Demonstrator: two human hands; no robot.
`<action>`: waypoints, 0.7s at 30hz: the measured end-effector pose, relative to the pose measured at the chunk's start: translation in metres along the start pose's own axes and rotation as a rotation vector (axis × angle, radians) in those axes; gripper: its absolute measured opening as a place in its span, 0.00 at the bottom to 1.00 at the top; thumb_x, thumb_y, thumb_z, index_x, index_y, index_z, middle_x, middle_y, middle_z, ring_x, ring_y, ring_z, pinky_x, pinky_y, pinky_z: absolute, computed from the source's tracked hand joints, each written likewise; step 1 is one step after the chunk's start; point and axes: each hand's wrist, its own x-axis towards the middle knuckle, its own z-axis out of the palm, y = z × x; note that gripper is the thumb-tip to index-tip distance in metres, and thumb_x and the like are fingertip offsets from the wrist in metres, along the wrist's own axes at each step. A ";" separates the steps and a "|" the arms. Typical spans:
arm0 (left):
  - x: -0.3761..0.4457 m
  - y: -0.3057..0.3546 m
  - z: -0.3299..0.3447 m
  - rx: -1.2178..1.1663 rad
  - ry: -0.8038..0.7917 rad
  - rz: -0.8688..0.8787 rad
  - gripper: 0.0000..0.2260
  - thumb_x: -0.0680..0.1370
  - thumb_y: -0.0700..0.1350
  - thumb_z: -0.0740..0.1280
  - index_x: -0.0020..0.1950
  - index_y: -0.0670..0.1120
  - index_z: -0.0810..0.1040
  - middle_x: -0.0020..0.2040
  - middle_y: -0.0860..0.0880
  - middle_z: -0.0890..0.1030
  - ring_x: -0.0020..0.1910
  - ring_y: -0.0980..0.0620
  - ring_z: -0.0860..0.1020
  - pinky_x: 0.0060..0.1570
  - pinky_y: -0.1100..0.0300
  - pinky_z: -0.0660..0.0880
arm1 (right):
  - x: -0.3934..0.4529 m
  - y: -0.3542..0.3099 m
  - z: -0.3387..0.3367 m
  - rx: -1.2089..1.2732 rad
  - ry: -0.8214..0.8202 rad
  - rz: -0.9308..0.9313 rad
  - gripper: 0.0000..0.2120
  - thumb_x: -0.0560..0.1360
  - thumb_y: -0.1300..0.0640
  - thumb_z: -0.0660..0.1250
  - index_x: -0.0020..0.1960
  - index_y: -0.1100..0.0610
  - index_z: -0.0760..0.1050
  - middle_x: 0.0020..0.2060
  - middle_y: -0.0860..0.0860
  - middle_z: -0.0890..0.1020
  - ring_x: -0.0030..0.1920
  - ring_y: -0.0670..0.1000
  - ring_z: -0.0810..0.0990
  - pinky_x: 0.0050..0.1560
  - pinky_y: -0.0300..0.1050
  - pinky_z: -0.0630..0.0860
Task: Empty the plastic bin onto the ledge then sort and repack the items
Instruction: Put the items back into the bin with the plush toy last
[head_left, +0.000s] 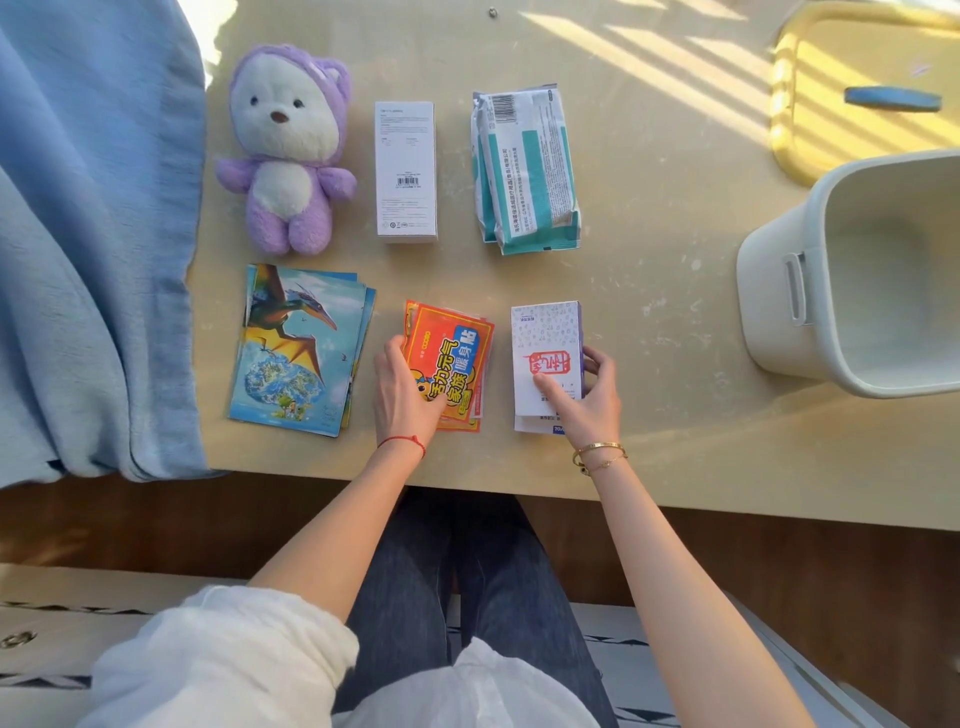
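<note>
On the pale tan surface (675, 260) six items lie in two rows. Upper left of the frame sits a fuzzy purple plush bear (288, 150) with a white face. Beside it lies a tall white carton (406, 171) with a barcode and fine print too small to read, then soft teal-and-white wipe packs (527, 169) bearing a barcode and Chinese text. In the lower row lies a fanned stack of glossy dinosaur cards (301, 348), the top one showing a pterosaur.

The left hand (405, 389) rests on a stack of orange heat-patch sachets (452, 358) printed with large Chinese characters, its thumb curled on their left edge. The right hand (589, 400) pinches a small white box (545, 356) with a red seal mark, thumb on top, fingers (595, 358) curled at its right edge.

The empty off-white plastic bin (857, 270) lies tipped at the right edge, its yellow lid (862, 88) with a blue handle at upper right. Blue cloth (93, 234) drapes the left.
</note>
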 end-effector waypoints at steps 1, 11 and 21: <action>0.001 0.000 0.000 -0.002 -0.004 -0.007 0.37 0.70 0.44 0.78 0.71 0.46 0.60 0.64 0.43 0.71 0.61 0.47 0.75 0.50 0.54 0.77 | 0.000 0.000 0.000 0.003 -0.001 0.004 0.36 0.67 0.52 0.79 0.68 0.53 0.64 0.59 0.47 0.75 0.54 0.47 0.81 0.48 0.43 0.82; 0.007 0.003 0.007 0.004 -0.018 -0.156 0.39 0.67 0.47 0.79 0.71 0.46 0.60 0.65 0.42 0.74 0.64 0.42 0.70 0.59 0.48 0.72 | -0.002 -0.002 0.000 0.001 -0.010 0.007 0.35 0.68 0.54 0.78 0.69 0.55 0.64 0.53 0.41 0.74 0.50 0.41 0.79 0.41 0.31 0.79; 0.006 -0.004 -0.008 -0.253 -0.141 0.006 0.45 0.66 0.42 0.80 0.73 0.55 0.54 0.70 0.47 0.69 0.63 0.51 0.74 0.56 0.52 0.78 | -0.009 -0.004 -0.004 -0.008 -0.052 -0.063 0.36 0.70 0.51 0.76 0.73 0.48 0.61 0.60 0.48 0.76 0.57 0.47 0.80 0.46 0.41 0.82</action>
